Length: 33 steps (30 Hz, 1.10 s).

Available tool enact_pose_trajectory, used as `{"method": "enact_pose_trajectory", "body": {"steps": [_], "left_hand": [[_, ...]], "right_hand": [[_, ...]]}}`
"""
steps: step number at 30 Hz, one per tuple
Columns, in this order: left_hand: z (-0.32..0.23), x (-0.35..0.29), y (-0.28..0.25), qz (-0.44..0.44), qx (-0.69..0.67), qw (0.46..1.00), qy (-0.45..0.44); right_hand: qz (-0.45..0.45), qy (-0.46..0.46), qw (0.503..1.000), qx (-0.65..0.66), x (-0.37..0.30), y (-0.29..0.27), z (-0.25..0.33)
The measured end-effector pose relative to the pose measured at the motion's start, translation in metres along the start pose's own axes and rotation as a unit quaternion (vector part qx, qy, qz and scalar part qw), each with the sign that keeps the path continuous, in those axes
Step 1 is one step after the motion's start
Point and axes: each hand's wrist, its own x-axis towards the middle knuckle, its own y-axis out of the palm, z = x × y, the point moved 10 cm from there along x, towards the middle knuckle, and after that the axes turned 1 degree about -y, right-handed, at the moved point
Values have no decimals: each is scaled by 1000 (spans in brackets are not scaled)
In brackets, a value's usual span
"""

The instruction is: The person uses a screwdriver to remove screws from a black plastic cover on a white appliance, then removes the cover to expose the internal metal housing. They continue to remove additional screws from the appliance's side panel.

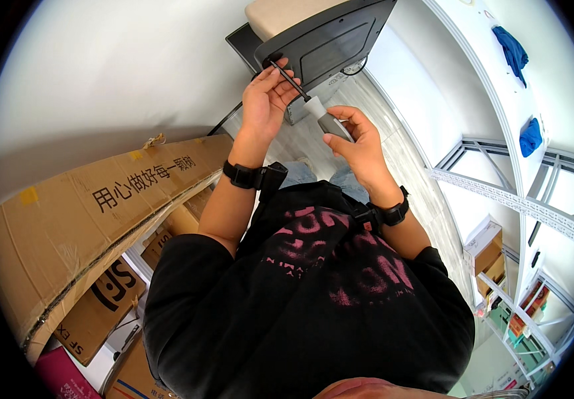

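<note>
A screwdriver with a grey handle and a dark shaft slants up and left. My right hand is closed round its handle, thumb and fingers on opposite sides. The shaft's tip meets the near left corner of a dark grey panel, which has a beige padded block against its far side. My left hand has its fingers curled about the shaft close to the tip. Whether those fingers also hold a screw there is hidden.
Along my left stands a long cardboard box, with more cartons below it. White metal shelving runs up the right side, with blue cloths and an open carton. Light wood-look flooring lies beneath.
</note>
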Motion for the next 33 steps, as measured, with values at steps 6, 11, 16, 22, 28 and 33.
{"method": "enact_pose_trajectory", "body": {"steps": [6,11,16,22,28,33], "left_hand": [[1,-1,-1,-2,-3,1000,-4],[2,-1,0,2,-33,999,-13],[4,0,-5,-39,-10,999,-4],[19,1,0,-47,31,998,1],[64,9,47,0,24,999,-34],[138,35,108,61,57,991,-109]], "right_hand": [[8,7,1000,14,-3,-2,-4],[6,11,999,30,-7,-6,-6],[16,25,999,39,-9,-11,-11],[7,28,997,71,-16,-31,-14],[-30,51,989,133,-33,-91,-20],[-101,64,974,193,-63,-175,-25]]}}
